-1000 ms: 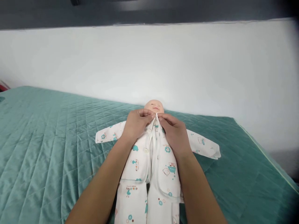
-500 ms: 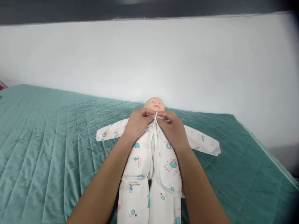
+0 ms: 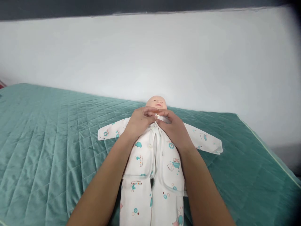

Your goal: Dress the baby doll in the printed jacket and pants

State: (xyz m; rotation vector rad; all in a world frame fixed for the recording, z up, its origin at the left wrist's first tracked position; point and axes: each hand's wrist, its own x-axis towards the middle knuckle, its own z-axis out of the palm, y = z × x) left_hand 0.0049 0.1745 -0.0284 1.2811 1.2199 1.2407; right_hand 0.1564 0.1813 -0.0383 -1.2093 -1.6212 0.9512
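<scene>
A baby doll [image 3: 157,102] lies on its back on a teal quilted bed cover [image 3: 47,131], its head towards the wall. It wears a white printed romper [image 3: 143,157] with the sleeves spread out to both sides. My left hand [image 3: 138,122] and my right hand [image 3: 175,128] meet at the doll's neck. The fingers of both pinch the two collar edges of the romper together around a small snap [image 3: 157,116]. Below the hands the romper's front hangs apart in a narrow gap.
A white wall [image 3: 150,56] rises right behind the doll's head. The bed's right edge [image 3: 265,146] runs diagonally at the right, with dark floor beyond it. Wide teal cover stretches to the left.
Both hands have closed in tighter at the collar, bringing the two edges together at the snap. The view has shifted slightly downward.
</scene>
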